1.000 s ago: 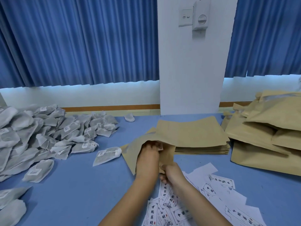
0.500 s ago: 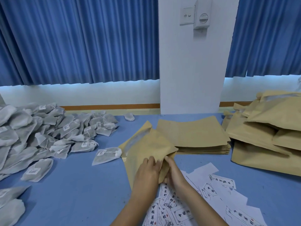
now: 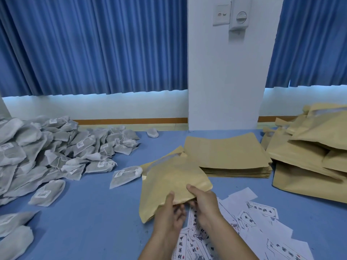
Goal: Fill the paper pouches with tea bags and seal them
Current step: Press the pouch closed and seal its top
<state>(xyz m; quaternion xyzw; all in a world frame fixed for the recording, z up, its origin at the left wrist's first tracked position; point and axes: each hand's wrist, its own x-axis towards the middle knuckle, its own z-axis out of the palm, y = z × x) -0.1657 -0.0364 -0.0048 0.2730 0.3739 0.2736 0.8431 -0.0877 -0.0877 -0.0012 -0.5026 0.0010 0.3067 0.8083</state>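
Withdrawn from the pouch mouth, left hand (image 3: 169, 216) now pinches the near edge of the tan kraft pouch (image 3: 169, 179), thumb on top; right hand (image 3: 205, 205) grips it alongside. Blue table (image 3: 93, 222) carries grey mesh tea bags (image 3: 47, 151) heaped left, flat pouch stack (image 3: 225, 152) behind, white labels (image 3: 181, 247) reading 中國藥材.

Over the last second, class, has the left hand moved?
Yes. The left hand has drawn back toward the person, away from the stack of flat pouches and out of the pouch.
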